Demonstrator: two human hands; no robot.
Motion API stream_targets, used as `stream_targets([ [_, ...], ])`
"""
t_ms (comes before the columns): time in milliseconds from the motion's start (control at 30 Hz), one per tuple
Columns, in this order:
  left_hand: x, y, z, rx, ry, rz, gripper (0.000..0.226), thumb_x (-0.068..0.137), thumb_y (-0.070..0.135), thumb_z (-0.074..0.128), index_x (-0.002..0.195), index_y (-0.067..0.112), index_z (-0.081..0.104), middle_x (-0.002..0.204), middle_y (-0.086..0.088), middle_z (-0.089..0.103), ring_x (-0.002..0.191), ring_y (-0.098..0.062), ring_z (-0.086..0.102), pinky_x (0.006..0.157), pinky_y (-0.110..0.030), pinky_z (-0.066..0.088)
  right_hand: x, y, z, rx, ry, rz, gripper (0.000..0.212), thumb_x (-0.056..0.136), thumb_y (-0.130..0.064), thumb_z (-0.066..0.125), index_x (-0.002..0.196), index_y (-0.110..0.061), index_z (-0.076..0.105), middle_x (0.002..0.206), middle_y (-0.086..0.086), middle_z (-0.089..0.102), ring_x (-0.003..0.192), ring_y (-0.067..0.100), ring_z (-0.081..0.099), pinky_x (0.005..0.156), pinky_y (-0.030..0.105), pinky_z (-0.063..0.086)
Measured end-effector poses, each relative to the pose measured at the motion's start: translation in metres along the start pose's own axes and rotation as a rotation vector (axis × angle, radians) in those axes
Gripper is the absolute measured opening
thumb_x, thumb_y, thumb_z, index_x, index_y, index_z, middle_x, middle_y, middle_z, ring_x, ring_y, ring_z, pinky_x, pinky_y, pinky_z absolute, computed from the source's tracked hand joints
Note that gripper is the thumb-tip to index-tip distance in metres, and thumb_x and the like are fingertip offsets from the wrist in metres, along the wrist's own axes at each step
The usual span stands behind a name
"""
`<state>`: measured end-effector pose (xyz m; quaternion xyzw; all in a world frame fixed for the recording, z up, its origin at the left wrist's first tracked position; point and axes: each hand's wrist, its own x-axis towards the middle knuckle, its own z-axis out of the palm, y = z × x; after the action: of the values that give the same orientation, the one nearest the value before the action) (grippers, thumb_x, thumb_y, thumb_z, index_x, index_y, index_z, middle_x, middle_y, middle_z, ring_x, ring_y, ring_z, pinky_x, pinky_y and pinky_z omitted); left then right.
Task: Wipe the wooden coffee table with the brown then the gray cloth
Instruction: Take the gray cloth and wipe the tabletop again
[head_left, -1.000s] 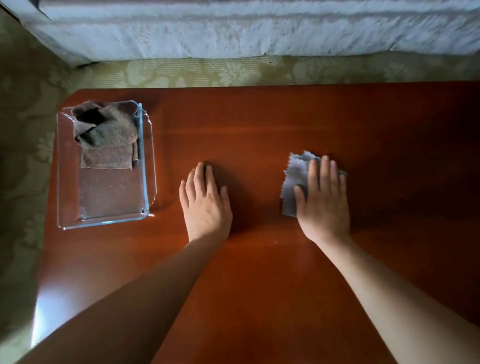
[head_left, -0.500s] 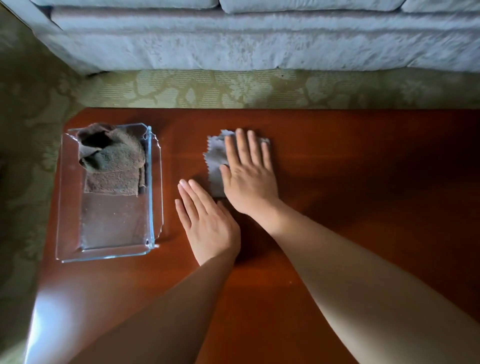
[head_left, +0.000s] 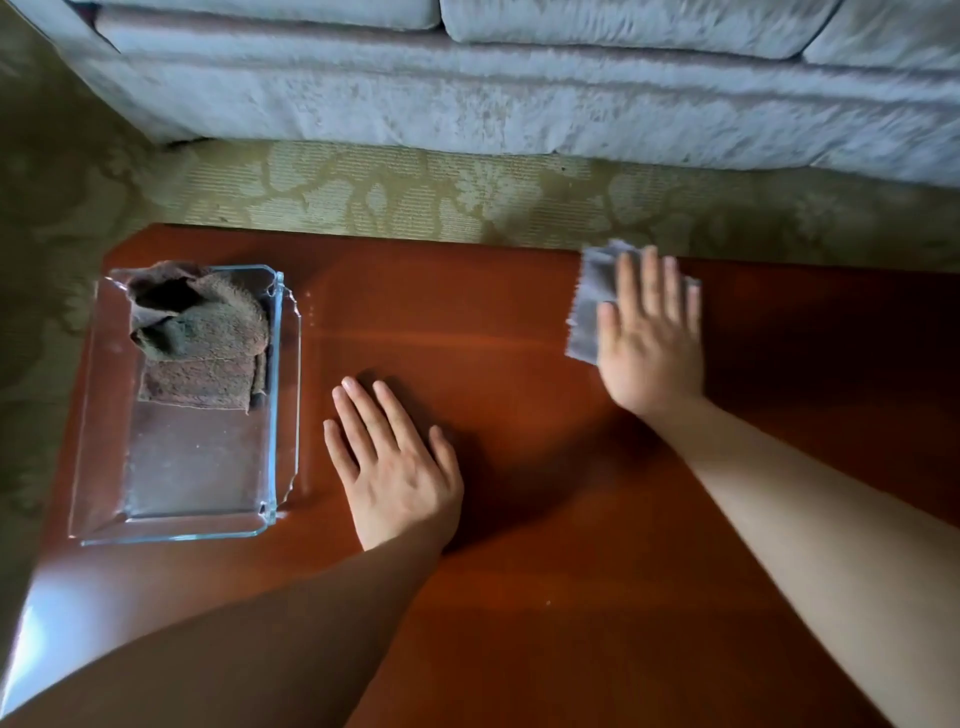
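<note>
**Gray cloth under my right palm, far edge of the table**

I am pressing my right hand (head_left: 649, 338) flat on the gray cloth (head_left: 589, 312). My fingers are straight and close together, pointing away from me toward the sofa. The cloth is lying on the wooden coffee table (head_left: 519, 597), right of centre and up against its far edge. Its far corner is reaching that edge, perhaps just past it; blur is making this hard to judge. Most of the cloth is sitting under my palm and fingers. A strip is showing to the left of my thumb, and a little is peeking out beyond my fingertips and beside my little finger.

I am resting my left hand (head_left: 400, 467) palm down on the bare wood, nearer to me and left of centre. Its fingers are straight, slightly spread and angling a little to the left. It is holding nothing. It is lying just beside the glass dish (head_left: 171, 536), apart from it as far as I can tell.

The dish is standing at the left end of the table. It is clear and rectangular, with flared handles. The brown cloth (head_left: 208, 343) is sitting bunched and folded in its far half, and the wood is showing through its near half. The two cloths are lying well apart.

Beyond the table a patterned greenish carpet (head_left: 415, 192) is running across. Behind it a pale sofa (head_left: 519, 88) is filling the top of the view. Light is glaring off the table's near left corner.
</note>
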<state>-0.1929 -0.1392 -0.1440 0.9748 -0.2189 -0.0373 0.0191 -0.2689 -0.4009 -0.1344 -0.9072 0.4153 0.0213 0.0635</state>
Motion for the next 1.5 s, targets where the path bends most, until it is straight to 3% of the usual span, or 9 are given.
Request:
stream_targets([
  [100,0.0,0.002,-0.001,-0.009,-0.007,0.005,0.076,0.101,0.041,0.03,0.16,-0.004,0.016,0.168,-0.028,0.006,0.158,-0.037,0.002,0.126,-0.056,0.011,-0.001,0.034,-0.008,-0.02,-0.01,0.122,0.073,0.104,-0.05,0.012,0.167,-0.013,0.02,0.174,0.017,0.015,0.161,0.036,0.014,0.129,0.057,0.01],
  [233,-0.001,0.0,0.0,-0.01,-0.013,0.008,0.075,0.101,0.041,0.031,0.16,-0.004,0.017,0.167,-0.03,0.007,0.158,-0.038,0.002,0.126,-0.057,0.009,0.001,-0.011,-0.005,0.013,-0.013,0.264,0.074,0.102,-0.046,0.013,0.167,-0.01,0.017,0.174,0.016,0.01,0.162,0.034,0.007,0.13,0.055,0.004],
  [533,-0.001,0.0,0.003,-0.035,0.041,0.018,0.074,0.1,0.039,0.034,0.159,-0.004,0.021,0.167,-0.03,0.012,0.157,-0.04,0.008,0.125,-0.058,0.012,-0.019,-0.144,0.012,-0.015,-0.055,-0.246,0.067,0.109,-0.049,0.021,0.168,-0.018,0.015,0.176,0.007,0.008,0.163,0.028,0.002,0.13,0.052,0.001],
  [700,-0.003,0.001,0.004,-0.104,0.116,0.042,0.067,0.095,0.034,0.04,0.158,0.011,0.033,0.168,-0.014,0.024,0.156,-0.039,0.016,0.126,-0.057,0.011,-0.012,-0.11,0.01,-0.033,-0.029,-0.335,0.066,0.107,-0.051,0.024,0.167,-0.023,0.022,0.175,0.005,0.017,0.162,0.026,0.011,0.13,0.049,0.003],
  [867,-0.004,0.045,-0.008,-0.149,0.167,0.032,0.063,0.081,0.026,0.047,0.142,0.01,0.05,0.147,-0.016,0.047,0.139,-0.038,0.039,0.118,-0.058,0.025,0.004,-0.031,0.0,0.026,-0.073,-0.282,0.066,0.11,-0.05,0.02,0.168,-0.021,0.013,0.176,0.005,0.008,0.163,0.025,0.003,0.131,0.049,0.001],
  [1033,-0.007,0.161,0.001,-0.157,0.081,0.114,0.061,0.093,0.031,0.041,0.152,0.017,0.041,0.163,-0.012,0.034,0.153,-0.031,0.024,0.124,-0.058,0.014,0.016,0.121,-0.017,0.006,-0.076,-0.102,0.069,0.108,-0.051,0.014,0.168,-0.019,0.013,0.176,0.007,0.009,0.163,0.027,0.006,0.131,0.047,0.0],
  [1200,-0.01,0.169,0.006,-0.135,0.08,0.065,0.061,0.095,0.034,0.036,0.154,0.018,0.036,0.164,-0.013,0.029,0.155,-0.032,0.019,0.124,-0.059,0.011,0.012,0.23,-0.027,-0.046,0.005,0.038,0.068,0.108,-0.047,0.019,0.165,-0.011,0.027,0.17,0.018,0.026,0.158,0.038,0.024,0.128,0.057,0.017],
  [1333,-0.009,0.171,0.008,-0.111,0.085,0.072,0.059,0.096,0.032,0.038,0.153,0.019,0.036,0.164,-0.012,0.029,0.154,-0.032,0.02,0.125,-0.058,0.011,0.01,0.198,-0.025,-0.034,0.033,0.119,0.07,0.106,-0.045,0.024,0.163,-0.005,0.029,0.169,0.023,0.025,0.158,0.041,0.022,0.128,0.059,0.015],
  [1500,-0.007,0.168,0.012,-0.165,0.144,0.032,0.053,0.1,0.021,0.041,0.152,0.018,0.041,0.163,-0.006,0.035,0.153,-0.027,0.024,0.126,-0.054,0.013,-0.006,0.096,-0.011,0.037,0.026,-0.138,0.069,0.107,-0.047,0.027,0.166,-0.011,0.022,0.173,0.016,0.016,0.161,0.034,0.012,0.131,0.053,0.003],
])
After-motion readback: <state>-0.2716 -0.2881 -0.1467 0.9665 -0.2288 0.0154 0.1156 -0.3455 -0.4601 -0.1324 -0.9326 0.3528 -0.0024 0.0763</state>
